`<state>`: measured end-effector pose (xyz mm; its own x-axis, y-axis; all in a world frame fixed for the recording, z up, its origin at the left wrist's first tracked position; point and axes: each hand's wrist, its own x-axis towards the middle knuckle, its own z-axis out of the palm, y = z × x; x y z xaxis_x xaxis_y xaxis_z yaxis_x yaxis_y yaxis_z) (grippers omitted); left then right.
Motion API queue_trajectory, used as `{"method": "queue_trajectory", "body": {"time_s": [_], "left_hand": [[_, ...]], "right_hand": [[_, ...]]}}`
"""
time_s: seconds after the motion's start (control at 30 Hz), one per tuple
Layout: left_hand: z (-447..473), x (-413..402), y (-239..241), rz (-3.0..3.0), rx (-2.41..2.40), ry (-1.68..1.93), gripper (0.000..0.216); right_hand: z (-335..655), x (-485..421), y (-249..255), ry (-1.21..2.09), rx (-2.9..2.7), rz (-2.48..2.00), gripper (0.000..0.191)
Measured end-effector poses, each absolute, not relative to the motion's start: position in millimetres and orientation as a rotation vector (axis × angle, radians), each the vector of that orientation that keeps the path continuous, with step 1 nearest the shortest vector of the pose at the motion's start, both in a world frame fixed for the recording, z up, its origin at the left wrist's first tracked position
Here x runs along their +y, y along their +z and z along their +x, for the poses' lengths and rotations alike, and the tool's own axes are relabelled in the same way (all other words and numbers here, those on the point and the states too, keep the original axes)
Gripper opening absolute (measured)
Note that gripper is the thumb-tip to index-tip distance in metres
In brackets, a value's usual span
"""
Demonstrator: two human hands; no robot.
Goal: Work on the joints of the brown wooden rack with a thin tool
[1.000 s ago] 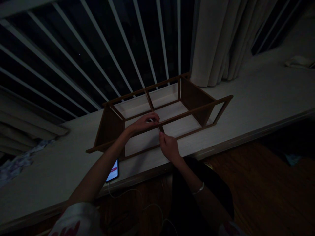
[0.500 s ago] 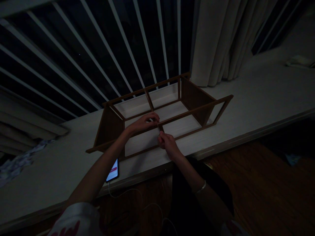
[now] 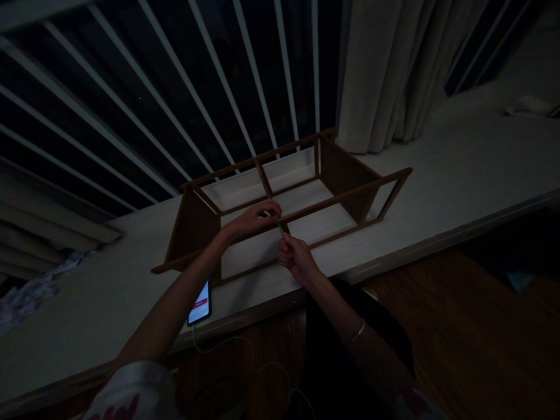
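Note:
A brown wooden rack frame [image 3: 332, 202] lies on its side on the white sill, its open bays facing up. My left hand [image 3: 258, 217] is closed at the middle of the near top rail, thumb and fingers pinched around the wood where a crosspiece joins. My right hand [image 3: 297, 256], just below and to the right, is closed around a thin metal rod-like tool [image 3: 282, 228]. The tool's tip points up at the rail joint beside my left fingertips. Dim light hides the tool's exact kind and whether its tip sits in a fastener.
A lit phone [image 3: 200, 306] lies by my left forearm, with a white cable [image 3: 227, 338] running off the sill [image 3: 394, 233]. White window bars [image 3: 219, 76] and a curtain [image 3: 380, 76] stand behind the frame. Crumpled cloth [image 3: 39, 289] lies at the left.
My right hand has turned slightly around the tool and shifted a little left. The left hand keeps its place on the rail; the whole view has drifted slightly.

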<state>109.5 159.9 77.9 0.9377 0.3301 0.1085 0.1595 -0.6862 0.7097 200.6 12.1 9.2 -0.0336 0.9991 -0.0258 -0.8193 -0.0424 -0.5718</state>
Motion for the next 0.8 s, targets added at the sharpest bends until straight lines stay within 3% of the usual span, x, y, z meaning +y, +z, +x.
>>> {"method": "queue_trajectory", "body": {"time_s": [0.37,0.8], "left_hand": [[109,162,77,2.346,0.346,0.271,0.018],[108,161,78,2.357,0.333,0.27,0.018]], "right_hand": [[206,20,-3,1.213,-0.646,-0.975,0.048],[202,12,-2,1.128,-0.883,-1.001,0.043]]}}
